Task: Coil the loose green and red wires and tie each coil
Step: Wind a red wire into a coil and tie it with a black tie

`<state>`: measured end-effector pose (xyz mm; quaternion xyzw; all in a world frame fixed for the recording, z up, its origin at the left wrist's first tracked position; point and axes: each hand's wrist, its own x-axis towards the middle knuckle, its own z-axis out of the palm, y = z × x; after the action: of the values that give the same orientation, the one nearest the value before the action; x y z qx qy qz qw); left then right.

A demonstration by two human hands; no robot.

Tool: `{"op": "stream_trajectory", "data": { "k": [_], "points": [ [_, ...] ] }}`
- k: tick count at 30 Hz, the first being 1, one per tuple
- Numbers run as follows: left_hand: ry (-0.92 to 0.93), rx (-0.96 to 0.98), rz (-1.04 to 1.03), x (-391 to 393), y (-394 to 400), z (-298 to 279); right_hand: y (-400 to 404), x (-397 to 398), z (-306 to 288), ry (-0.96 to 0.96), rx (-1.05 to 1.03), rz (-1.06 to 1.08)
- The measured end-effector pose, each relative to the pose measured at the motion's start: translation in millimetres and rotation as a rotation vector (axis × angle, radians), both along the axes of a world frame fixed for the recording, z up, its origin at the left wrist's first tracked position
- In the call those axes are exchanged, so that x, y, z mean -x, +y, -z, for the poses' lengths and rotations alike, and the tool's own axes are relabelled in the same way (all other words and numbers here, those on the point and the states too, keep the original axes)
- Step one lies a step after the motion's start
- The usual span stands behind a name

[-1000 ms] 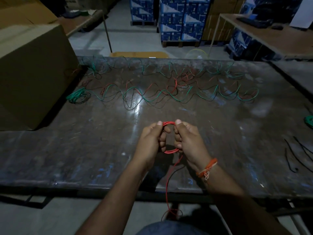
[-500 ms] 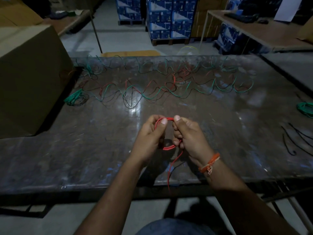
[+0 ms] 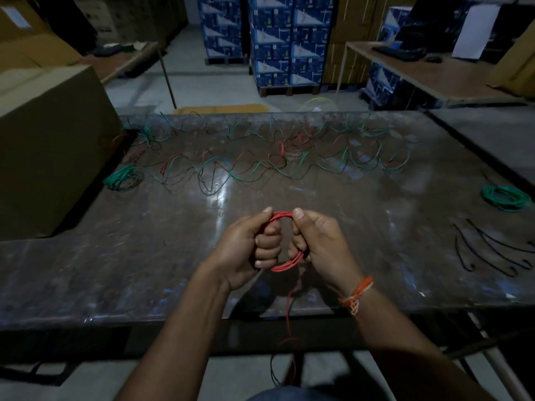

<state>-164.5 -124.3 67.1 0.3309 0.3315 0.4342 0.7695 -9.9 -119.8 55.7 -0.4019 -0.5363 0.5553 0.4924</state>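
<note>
Left hand (image 3: pixel 249 250) gripped the left side of the red coil (image 3: pixel 285 266), fingers curled round it, thumb on top. Right hand (image 3: pixel 320 247) held the right side the same way – thumb pressed on the top arc, fingers wrapped through the loop. Coil was held upright just above the table (image 3: pixel 115 270), near its front edge. A loose red tail (image 3: pixel 288 316) hung from the coil's lower right, over the table edge and down toward the floor. Orange thread band (image 3: pixel 356 293) on the right wrist. Farther back, loose wires (image 3: pixel 260 166) – green, red, dark – lay tangled across the table. A green coil (image 3: pixel 124 176) sat at the left by the box (image 3: pixel 49 151), another green coil (image 3: pixel 505 198) at the right edge. Black ties (image 3: pixel 492 247) lay near the right edge, apart from the hands.
</note>
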Motion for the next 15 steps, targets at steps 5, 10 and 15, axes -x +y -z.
{"op": "stream_trajectory", "data": {
  "k": [5,10,15],
  "points": [
    [-0.273,0.105,-0.081,-37,-16,-6,-7,-47,5,-0.095,-0.032,-0.041],
    [-0.45,0.132,-0.33,-46,-32,-2,-35,-107,38,-0.097,0.047,-0.127],
    [-0.53,0.074,-0.531,-53,-46,-4,-56,-149,80,-0.285,0.019,0.017]
  ]
}}
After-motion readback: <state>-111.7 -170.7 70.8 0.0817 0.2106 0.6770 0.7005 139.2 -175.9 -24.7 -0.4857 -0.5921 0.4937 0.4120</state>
